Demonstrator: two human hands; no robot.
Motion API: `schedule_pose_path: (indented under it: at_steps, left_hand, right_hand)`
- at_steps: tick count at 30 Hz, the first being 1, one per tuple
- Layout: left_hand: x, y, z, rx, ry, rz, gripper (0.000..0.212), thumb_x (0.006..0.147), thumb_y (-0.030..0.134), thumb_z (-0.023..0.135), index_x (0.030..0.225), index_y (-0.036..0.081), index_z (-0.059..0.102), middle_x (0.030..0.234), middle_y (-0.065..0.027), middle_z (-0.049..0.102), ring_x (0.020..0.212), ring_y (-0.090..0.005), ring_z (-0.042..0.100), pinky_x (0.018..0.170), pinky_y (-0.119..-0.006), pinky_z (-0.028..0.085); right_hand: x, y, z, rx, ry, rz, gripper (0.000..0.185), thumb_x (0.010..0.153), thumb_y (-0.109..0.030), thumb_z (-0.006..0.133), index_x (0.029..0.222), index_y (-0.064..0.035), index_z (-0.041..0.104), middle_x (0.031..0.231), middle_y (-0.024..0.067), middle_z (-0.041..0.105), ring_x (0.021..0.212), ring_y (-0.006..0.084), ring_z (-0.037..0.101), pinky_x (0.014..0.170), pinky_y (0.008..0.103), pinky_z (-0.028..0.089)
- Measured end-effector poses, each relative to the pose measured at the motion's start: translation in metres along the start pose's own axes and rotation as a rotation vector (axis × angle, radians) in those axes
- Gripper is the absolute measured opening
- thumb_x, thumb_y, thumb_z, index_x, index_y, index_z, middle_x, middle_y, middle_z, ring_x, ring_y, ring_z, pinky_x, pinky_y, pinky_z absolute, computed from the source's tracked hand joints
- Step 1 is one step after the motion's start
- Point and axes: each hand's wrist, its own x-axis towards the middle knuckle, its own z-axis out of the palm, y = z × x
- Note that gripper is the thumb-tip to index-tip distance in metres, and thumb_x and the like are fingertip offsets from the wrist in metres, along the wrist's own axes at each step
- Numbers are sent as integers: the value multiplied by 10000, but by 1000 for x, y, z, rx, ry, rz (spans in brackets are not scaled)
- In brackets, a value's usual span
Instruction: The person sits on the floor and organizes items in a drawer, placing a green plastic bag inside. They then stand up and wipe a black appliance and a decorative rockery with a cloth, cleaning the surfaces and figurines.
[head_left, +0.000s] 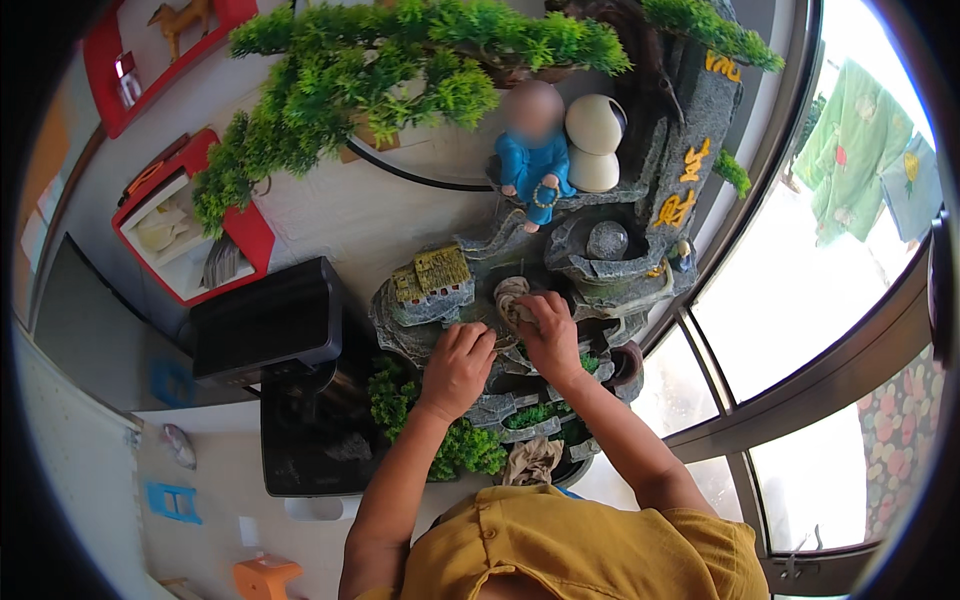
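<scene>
My right hand (549, 335) grips a crumpled greyish-brown cloth (513, 298) against the dark basin of a rockery fountain (487, 270). Lower left of it, my left hand (459, 367) rests with bent fingers on the fountain's rim; whether it pinches anything is hidden. A model house with a mossy yellow roof (433, 273) stands just beyond my left hand. Behind the cloth, a clear glass ball (607, 241) sits in a stone bowl. Above are a seated figurine in blue (534, 169) and a white round ornament (595, 139). Another crumpled cloth (532, 461) lies near my body.
Artificial pine branches (360, 75) overhang the fountain. At left are a black monitor-like device (266, 319) and a red wall shelf (251, 225). A small brown pot (626, 363) is at the fountain's right, beside the window frame (705, 360). An orange stool (264, 576) stands on the floor.
</scene>
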Motion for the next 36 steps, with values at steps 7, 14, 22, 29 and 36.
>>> schedule_pose_path:
  at_steps: [7, 14, 22, 29, 36]
  left_hand:
    - [3, 1, -2, -45, -6, -10, 314, 768, 49, 686, 1069, 11, 603, 1052, -103, 558, 959, -311, 534, 842, -402, 458]
    - [7, 6, -1, 11, -13, -8, 278, 788, 84, 673, 1052, 28, 607, 1051, -83, 552, 953, -284, 532, 847, -387, 462]
    - [8, 6, -1, 23, -4, 16, 296, 774, 95, 672, 1053, 28, 597, 1041, -84, 552, 927, -290, 531, 831, -390, 456]
    - [9, 9, -3, 24, 10, 6, 312, 746, 59, 687, 1043, 13, 603, 1041, -107, 563, 936, -316, 538, 822, -412, 466]
    - [7, 9, -1, 37, 7, -5, 291, 778, 90, 677, 1051, 29, 598, 1042, -84, 552, 947, -291, 532, 846, -396, 456]
  right_hand:
    - [-35, -5, -27, 238, -88, 135, 368, 715, 47, 622, 1059, -87, 617, 993, 134, 556, 907, 359, 559, 733, 410, 483]
    - [-17, 44, -103, -474, 176, 102, 334, 673, -12, 669, 998, -82, 632, 1105, 114, 568, 1035, 349, 519, 850, 435, 415]
    - [-14, 55, -108, -461, 213, 57, 268, 712, -105, 691, 973, -128, 639, 1075, 76, 581, 1026, 300, 520, 894, 418, 369]
    - [-12, 68, -115, -483, 193, 102, 319, 674, -74, 687, 986, -110, 630, 1083, 80, 573, 1046, 305, 513, 899, 422, 369]
    - [-20, 51, -108, -404, 207, 30, 333, 682, -4, 660, 1001, -93, 631, 1091, 119, 576, 1009, 338, 525, 870, 450, 396]
